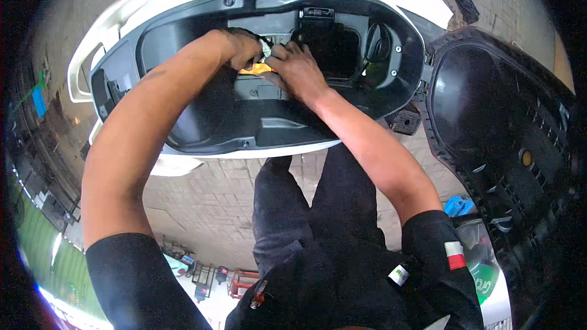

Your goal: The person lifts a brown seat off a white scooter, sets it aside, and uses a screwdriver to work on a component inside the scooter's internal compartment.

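Observation:
Both of my hands reach down into the dark storage tub (208, 119) of a white scooter. My left hand (240, 47) is closed, its fingers curled down beside a crumpled whitish piece (265, 50); what it grips is hidden. Close by on the right, my right hand (298, 70) bends its fingers around the same spot, and their tips are covered. Between and below the hands shows a bright orange piece (259, 68), too small to name. These pieces lie over a grey recess (257, 90) in the tub's floor.
The scooter's seat (471, 95) is swung out to the right on its hinge, underside showing. A white panel (422, 0) lies at the far right. Near the hinge sits a black square part (405, 122). A blue item (458, 205) is at the lower right.

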Action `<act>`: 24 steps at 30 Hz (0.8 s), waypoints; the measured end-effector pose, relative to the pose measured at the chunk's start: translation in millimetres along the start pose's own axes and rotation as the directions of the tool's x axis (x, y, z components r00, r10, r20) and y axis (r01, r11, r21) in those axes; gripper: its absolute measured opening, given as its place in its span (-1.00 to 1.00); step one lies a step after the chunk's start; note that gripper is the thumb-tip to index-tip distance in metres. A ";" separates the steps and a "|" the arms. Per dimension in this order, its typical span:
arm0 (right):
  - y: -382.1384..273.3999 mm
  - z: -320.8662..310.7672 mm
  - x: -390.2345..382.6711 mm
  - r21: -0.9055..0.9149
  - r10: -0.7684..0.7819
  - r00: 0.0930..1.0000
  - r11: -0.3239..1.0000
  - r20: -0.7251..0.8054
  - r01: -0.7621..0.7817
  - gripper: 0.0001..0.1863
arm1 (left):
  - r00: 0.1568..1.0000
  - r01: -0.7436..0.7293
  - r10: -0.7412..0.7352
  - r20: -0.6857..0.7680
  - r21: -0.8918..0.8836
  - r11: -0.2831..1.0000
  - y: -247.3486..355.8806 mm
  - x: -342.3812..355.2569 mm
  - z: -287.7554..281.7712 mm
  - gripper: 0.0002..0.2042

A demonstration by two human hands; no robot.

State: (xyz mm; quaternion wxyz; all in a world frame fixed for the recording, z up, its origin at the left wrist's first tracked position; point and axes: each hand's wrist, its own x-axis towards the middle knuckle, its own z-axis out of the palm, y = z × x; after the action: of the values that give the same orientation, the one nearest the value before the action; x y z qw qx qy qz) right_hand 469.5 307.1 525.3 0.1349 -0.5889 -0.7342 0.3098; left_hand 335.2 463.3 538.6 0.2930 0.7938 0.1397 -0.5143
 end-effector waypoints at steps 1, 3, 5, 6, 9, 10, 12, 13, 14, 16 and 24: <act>4.4 -2.2 -3.6 0.018 -0.029 1.000 0.999 -0.006 0.029 -0.71 | 0.996 -0.081 0.082 -0.019 0.012 0.997 -1.1 -2.9 2.7 -0.72; 15.3 -7.5 -8.3 0.027 -0.036 0.995 0.999 0.088 0.033 -0.69 | 0.996 -0.077 0.074 0.043 0.074 0.994 -1.9 -2.9 2.2 -0.72; 21.3 -9.7 -12.2 0.011 -0.053 0.996 0.999 0.074 0.052 -0.69 | 0.991 -0.085 0.062 0.115 0.204 0.975 5.8 3.2 -2.7 -0.72; 24.2 -10.8 -14.1 -0.011 -0.077 0.995 0.997 0.058 0.078 -0.68 | 0.990 -0.093 0.068 0.123 0.208 0.974 9.3 3.8 -2.7 -0.72; 21.5 -18.4 -3.2 0.067 -0.140 0.981 0.989 0.131 0.133 -0.67 | 0.994 -0.101 0.103 -0.017 0.106 0.989 -7.1 5.2 22.9 -0.74; 28.4 -13.5 -3.7 0.069 -0.126 0.984 0.991 0.124 0.118 -0.67 | 0.994 -0.110 0.111 -0.008 0.118 0.987 -8.3 7.3 18.3 -0.74; 41.2 -3.0 -4.0 0.030 -0.256 0.966 0.966 -0.035 0.257 -0.66 | 0.978 -0.207 0.205 0.038 0.071 0.976 -7.2 11.1 12.2 -0.75; 41.1 -1.7 -2.2 0.007 -0.280 0.959 0.960 0.037 0.280 -0.65 | 0.973 -0.224 0.221 0.060 0.049 0.973 -8.2 7.6 11.4 -0.73; 39.5 0.0 -2.0 0.017 -0.282 0.959 0.960 0.029 0.281 -0.65 | 0.974 -0.217 0.214 0.070 0.049 0.975 -12.6 8.5 17.7 -0.73; 35.9 4.1 -4.7 0.001 -0.286 0.956 0.958 -0.065 0.287 -0.67 | 0.962 -0.271 0.272 -0.006 0.017 0.962 -17.1 9.1 25.8 -0.71; 34.5 14.6 -2.1 0.050 -0.287 0.952 0.955 -0.110 0.293 -0.69 | 0.974 -0.225 0.224 0.016 0.106 0.969 -13.0 4.3 13.8 -0.61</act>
State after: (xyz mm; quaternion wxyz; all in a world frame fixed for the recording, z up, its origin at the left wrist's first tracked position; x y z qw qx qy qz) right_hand 488.8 304.7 493.2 0.2354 -0.4849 -0.7943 0.2801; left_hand 320.1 464.9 526.4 0.3064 0.8181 0.0206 -0.4862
